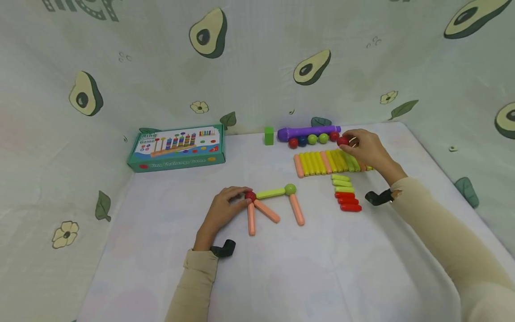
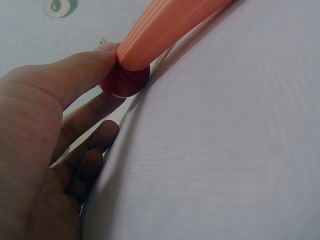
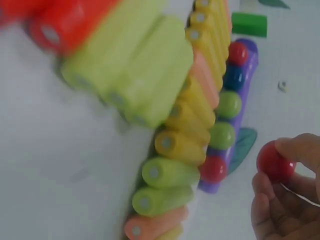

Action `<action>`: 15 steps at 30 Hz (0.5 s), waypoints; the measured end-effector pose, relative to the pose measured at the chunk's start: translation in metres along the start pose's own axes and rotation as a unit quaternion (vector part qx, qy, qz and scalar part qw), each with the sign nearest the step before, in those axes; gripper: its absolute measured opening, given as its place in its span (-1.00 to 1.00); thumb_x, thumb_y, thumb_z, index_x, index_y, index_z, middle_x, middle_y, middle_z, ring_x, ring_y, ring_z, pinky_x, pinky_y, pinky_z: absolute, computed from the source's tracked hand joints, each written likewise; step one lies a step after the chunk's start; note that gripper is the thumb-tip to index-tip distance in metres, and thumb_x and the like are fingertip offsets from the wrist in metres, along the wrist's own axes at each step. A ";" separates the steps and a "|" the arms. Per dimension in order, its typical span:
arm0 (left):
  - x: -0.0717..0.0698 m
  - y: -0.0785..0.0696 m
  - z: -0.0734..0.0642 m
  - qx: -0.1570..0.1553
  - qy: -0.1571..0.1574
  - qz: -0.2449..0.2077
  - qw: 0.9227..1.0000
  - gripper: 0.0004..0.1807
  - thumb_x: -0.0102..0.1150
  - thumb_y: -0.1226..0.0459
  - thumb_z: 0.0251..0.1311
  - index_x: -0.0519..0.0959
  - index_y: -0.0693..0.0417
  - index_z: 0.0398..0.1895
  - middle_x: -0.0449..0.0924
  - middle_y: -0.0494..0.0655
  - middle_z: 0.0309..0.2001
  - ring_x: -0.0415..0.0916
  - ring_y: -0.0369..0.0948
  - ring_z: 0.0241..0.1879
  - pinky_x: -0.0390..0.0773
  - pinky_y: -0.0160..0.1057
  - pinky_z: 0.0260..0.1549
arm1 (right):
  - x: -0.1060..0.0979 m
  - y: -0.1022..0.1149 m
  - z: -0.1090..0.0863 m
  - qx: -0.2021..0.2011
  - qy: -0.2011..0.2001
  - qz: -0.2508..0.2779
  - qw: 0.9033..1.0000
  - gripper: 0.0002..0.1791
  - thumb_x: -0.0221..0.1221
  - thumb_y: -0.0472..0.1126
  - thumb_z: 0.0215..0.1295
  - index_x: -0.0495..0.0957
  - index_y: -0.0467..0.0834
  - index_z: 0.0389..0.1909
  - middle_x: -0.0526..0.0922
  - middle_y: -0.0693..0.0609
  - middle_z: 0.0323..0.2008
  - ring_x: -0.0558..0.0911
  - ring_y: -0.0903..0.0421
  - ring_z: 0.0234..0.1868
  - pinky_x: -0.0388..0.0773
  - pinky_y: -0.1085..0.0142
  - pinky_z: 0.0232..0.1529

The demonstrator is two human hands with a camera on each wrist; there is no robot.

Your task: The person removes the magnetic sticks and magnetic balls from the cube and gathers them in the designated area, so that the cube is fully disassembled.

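My left hand (image 1: 225, 208) pinches a red ball (image 2: 125, 81) between thumb and fingers at the left end of a stick-and-ball figure. Two orange sticks (image 1: 251, 219) run from that ball toward me, and a yellow-green stick (image 1: 270, 193) joins it to a green ball (image 1: 290, 189). Another orange stick (image 1: 297, 209) extends from the green ball. At the back right my right hand (image 1: 368, 147) holds a second red ball (image 3: 276, 162) in its fingertips, close to the right end of a row of balls (image 1: 312, 139).
Behind the ball row lies a purple tube (image 1: 310, 131), beside a green block (image 1: 269, 136). Yellow, green and orange sticks (image 1: 322, 163) form a long row, with short green and red sticks (image 1: 348, 201) in front. A game box (image 1: 177, 148) lies at the back left.
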State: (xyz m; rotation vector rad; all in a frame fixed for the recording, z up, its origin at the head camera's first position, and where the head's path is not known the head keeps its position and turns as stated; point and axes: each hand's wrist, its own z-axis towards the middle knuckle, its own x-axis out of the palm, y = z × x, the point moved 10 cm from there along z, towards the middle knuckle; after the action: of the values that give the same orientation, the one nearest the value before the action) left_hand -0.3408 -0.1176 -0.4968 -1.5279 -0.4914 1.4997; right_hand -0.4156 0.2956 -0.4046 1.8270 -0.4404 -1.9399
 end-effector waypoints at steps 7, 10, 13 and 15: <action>0.001 0.001 0.000 -0.001 -0.001 0.003 1.000 -0.64 0.32 -0.12 0.22 0.66 -0.45 0.08 0.58 -0.43 0.06 0.42 -0.31 0.00 0.47 -0.10 0.02 | -0.008 -0.026 0.028 0.041 0.002 -0.005 0.999 -0.50 0.21 -0.19 0.42 0.41 -0.35 0.26 0.41 -0.35 0.08 0.41 -0.29 0.05 0.52 -0.15 0.05; 0.002 0.003 -0.002 -0.009 0.001 0.007 1.000 -0.63 0.31 -0.14 0.21 0.65 -0.47 0.09 0.57 -0.45 0.07 0.42 -0.32 0.02 0.48 -0.10 0.03 | -0.004 -0.036 0.036 0.054 0.016 -0.005 0.998 -0.52 0.22 -0.26 0.40 0.41 -0.38 0.25 0.37 -0.36 0.09 0.38 -0.30 0.04 0.51 -0.15 0.06; 0.001 0.004 -0.003 -0.010 -0.002 0.004 1.000 -0.64 0.32 -0.14 0.20 0.65 -0.49 0.07 0.57 -0.47 0.08 0.42 -0.33 0.03 0.48 -0.10 0.03 | 0.001 -0.043 0.044 0.068 0.033 0.002 0.997 -0.52 0.21 -0.26 0.40 0.40 -0.40 0.24 0.40 -0.38 0.08 0.38 -0.30 0.03 0.48 -0.15 0.10; 0.001 0.003 -0.001 -0.004 -0.003 0.003 1.000 -0.65 0.32 -0.13 0.21 0.64 -0.51 0.08 0.57 -0.49 0.07 0.41 -0.34 0.04 0.47 -0.10 0.04 | 0.003 -0.047 0.049 0.077 0.037 0.001 0.996 -0.52 0.21 -0.26 0.41 0.39 -0.42 0.24 0.41 -0.39 0.08 0.38 -0.30 0.04 0.47 -0.16 0.12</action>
State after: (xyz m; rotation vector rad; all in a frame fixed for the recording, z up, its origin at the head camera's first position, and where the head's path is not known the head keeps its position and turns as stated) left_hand -0.3407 -0.1186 -0.4995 -1.5330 -0.4982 1.5091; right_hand -0.4685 0.3308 -0.4269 1.9859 -0.5820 -1.8747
